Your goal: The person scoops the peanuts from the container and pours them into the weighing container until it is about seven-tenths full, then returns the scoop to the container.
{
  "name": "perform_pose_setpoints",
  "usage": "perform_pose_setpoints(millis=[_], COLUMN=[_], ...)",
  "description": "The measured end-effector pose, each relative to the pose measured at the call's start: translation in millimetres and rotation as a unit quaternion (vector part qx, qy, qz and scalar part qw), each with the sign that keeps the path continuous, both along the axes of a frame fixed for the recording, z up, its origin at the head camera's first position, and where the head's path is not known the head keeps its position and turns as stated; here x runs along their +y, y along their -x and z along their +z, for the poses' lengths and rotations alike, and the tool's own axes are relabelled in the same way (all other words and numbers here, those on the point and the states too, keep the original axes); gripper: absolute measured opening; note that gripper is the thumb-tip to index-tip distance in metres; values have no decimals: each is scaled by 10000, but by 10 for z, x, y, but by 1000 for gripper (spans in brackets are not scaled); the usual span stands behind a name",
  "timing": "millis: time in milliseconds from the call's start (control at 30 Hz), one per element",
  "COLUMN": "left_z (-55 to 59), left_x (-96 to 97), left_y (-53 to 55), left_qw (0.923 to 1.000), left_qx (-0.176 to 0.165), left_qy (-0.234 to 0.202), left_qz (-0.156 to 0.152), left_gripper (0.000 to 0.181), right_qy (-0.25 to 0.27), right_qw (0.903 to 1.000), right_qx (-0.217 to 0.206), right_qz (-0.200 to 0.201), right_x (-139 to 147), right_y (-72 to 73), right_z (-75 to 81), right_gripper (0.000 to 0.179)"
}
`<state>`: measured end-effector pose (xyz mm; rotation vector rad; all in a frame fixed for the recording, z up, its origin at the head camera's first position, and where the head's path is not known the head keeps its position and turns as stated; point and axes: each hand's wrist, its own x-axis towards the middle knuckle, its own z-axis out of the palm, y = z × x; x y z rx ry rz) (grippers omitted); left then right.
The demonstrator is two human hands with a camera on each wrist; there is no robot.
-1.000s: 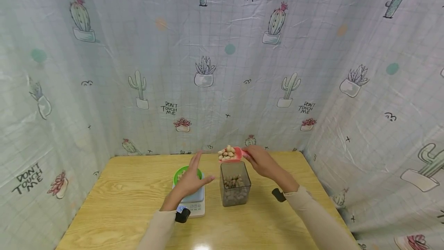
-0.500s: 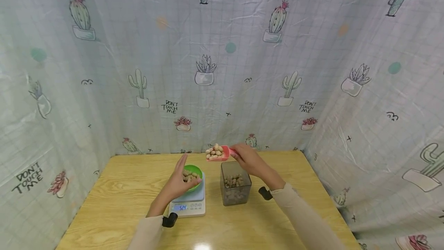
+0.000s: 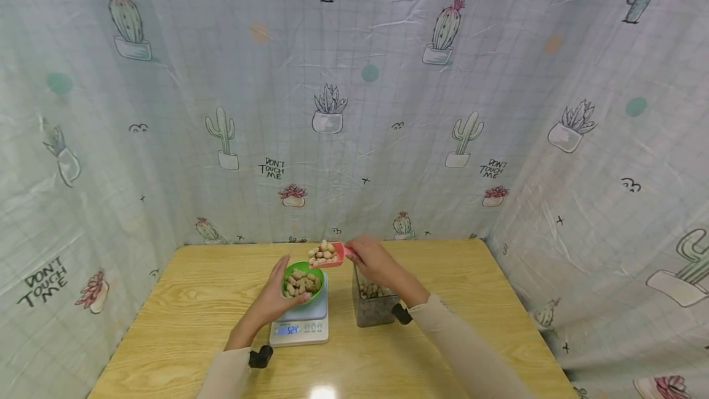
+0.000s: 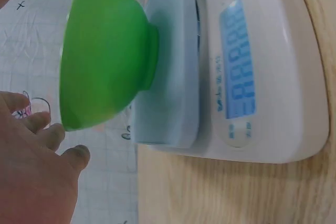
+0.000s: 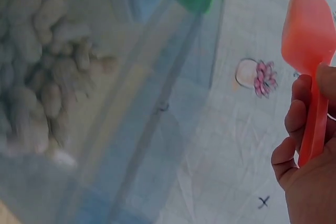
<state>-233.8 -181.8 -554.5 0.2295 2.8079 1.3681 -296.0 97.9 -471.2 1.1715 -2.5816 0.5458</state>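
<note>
My right hand [image 3: 376, 261] grips the handle of a pink-red scoop [image 5: 310, 24], which bears a heap of unshelled peanuts [image 3: 321, 253]. In the head view the scoop is above the far right rim of a green bowl [image 4: 102, 56]. More peanuts [image 3: 301, 282] lie in that bowl, which stands on a white kitchen scale [image 3: 299, 335] reading 524. My left hand [image 3: 274, 298] is at the bowl's left side, thumb and fingers spread along its rim. In the left wrist view the fingertips [image 4: 77, 156] are by the rim; whether they touch it is unclear.
A see-through grey square container [image 3: 376, 314] partly filled with peanuts stands right of the scale, partly behind my right forearm. Wood-grain table [image 3: 210, 288] surface extends around both. A cactus-print curtain [image 3: 354, 159] hangs behind and at the sides.
My right hand has carried the loaded scoop leftward from above the container to the bowl's rim. My left hand has moved left and down, from over the bowl to its side.
</note>
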Motion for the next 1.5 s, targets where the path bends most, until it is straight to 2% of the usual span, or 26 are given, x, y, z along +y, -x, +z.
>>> perform_pose_setpoints(millis=[133,267,533,800,933,1267,1500], left_z=[-68,-133,-205,-182,-166,-189,-207], left_x=[-23,-45,-61,-52,-45,-47,-60], left_y=[13,28,41,42,42,55,62], left_qw=[9998,9994,9989,9989,9991,9990,9994], left_qx=[-170,-307,-458,-461,-411,-441,-338], left_qy=[120,169,109,50,48,86,86], left_qz=[8,49,80,46,20,90,47], left_gripper=[120,123,122,120,119,117,115], right_qy=[-257,-424,-826,-1458,-1788,-2741,-3027], right_qw=[9990,9978,9950,9881,9829,9607,9517], right_qx=[-354,-481,-523,-243,-120,324,401], right_qz=[-112,-151,-201,-422,-421,-303,-317], right_x=[-85,-157,-296,-404,-456,-568,-559], right_y=[-23,-40,-64,-33,-8,56,54], right_z=[-55,-89,-141,-177,-137,36,167], right_gripper=[25,25,23,24,21,22,26])
